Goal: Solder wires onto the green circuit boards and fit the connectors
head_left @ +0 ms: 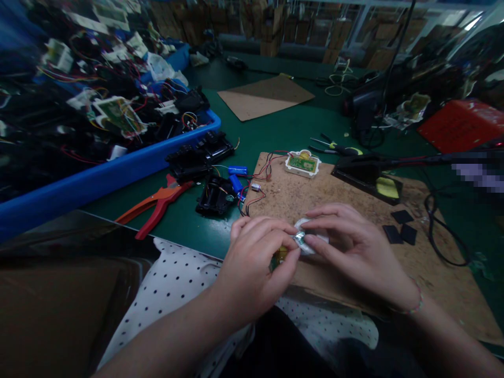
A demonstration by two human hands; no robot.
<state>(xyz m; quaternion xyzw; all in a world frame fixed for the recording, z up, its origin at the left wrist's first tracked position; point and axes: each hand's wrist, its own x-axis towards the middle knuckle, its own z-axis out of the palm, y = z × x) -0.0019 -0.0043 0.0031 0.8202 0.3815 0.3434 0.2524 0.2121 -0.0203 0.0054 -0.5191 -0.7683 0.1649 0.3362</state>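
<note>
Over the front edge of the brown work board (283,197), both hands hold a small white plastic part (311,245) with a shiny greenish piece in it. My right hand (358,249) grips its right side between thumb and fingers. At its left side my left hand (260,257) is closed, thumb and index fingertips together. Something yellow (281,254) shows beneath the left fingers; most of it is hidden. Farther back on the board lies a white housing (302,164) with a green circuit board and red and black wires.
A blue bin (118,176) heaped with wired black parts fills the left. Red-handled cutters (157,202), black holders (214,197) and blue cylinders (237,170) lie beside it. Pliers (336,148), a black tray with a yellow sponge (388,187), black squares (401,227) and a cable are rightward.
</note>
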